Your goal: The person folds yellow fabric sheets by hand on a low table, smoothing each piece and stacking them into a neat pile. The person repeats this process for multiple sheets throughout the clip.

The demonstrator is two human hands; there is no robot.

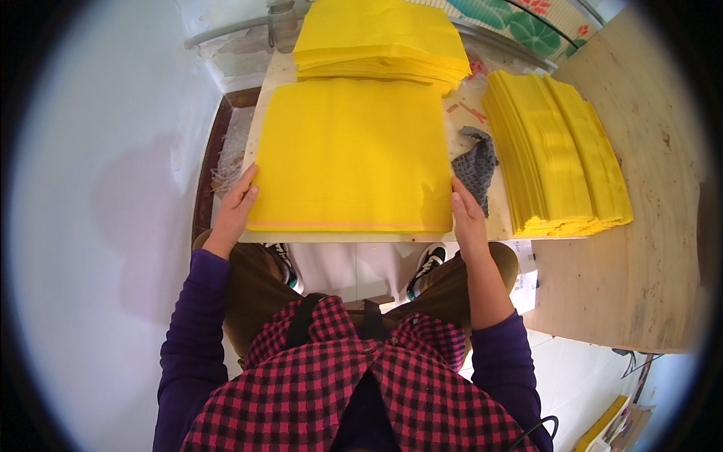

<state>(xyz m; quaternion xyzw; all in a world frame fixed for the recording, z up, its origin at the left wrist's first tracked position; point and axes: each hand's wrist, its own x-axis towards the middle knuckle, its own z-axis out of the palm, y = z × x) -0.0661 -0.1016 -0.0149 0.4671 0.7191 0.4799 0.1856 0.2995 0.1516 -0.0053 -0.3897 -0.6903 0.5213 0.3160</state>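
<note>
A flat pile of yellow fabric sheets (350,154) lies on the board table in front of me, with a thin pink line along its near edge. My left hand (238,205) holds the pile's left side close to the near corner, thumb and fingers against the edge. At the opposite side, my right hand (468,215) has its fingers along the right edge. Some fingertips of both hands are hidden at the pile's sides. Just beyond is a thicker yellow stack (380,38), its near edge touching or overlapping the pile's far edge.
On the right stands a tall stack of folded yellow fabric (557,154). Between it and the pile lies a dark grey textured cloth (476,169), with red scraps (471,113) farther back. A glass jar (282,26) is at the back left. A wooden panel (640,188) rises at the right.
</note>
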